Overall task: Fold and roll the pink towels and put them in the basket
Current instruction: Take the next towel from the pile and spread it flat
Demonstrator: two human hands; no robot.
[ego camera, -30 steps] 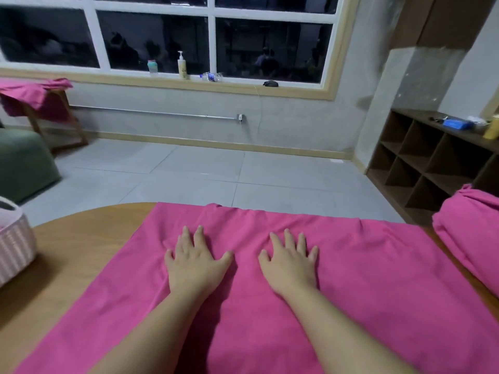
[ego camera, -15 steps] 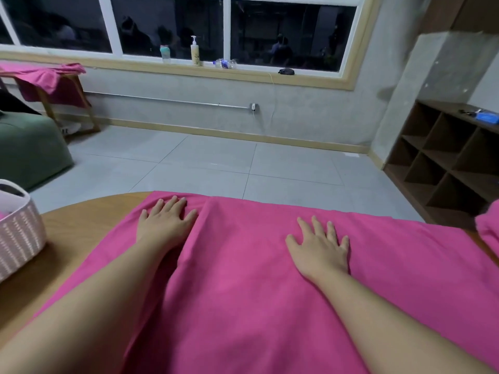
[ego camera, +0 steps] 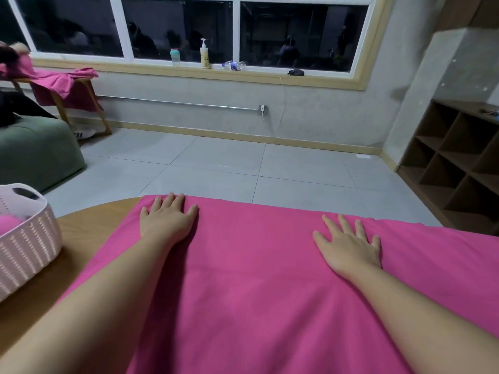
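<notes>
We press our left hand point(ego camera: 168, 222) and right hand point(ego camera: 350, 245), fingers straight and spread, well apart on the pink towel point(ego camera: 256, 279) lying over the table point(ego camera: 89, 225), probably flattening it for folding, with the basket point(ego camera: 25, 238) waiting beside it.

My left hand point(ego camera: 168, 221) and my right hand point(ego camera: 351, 245) are both bare — no gloves, no rings, no watch or band at either wrist. My forearms are bare too, all the way down to the bottom edge of the view — no sleeve or cuff shows anywhere. My nails look short and unpainted.
</notes>
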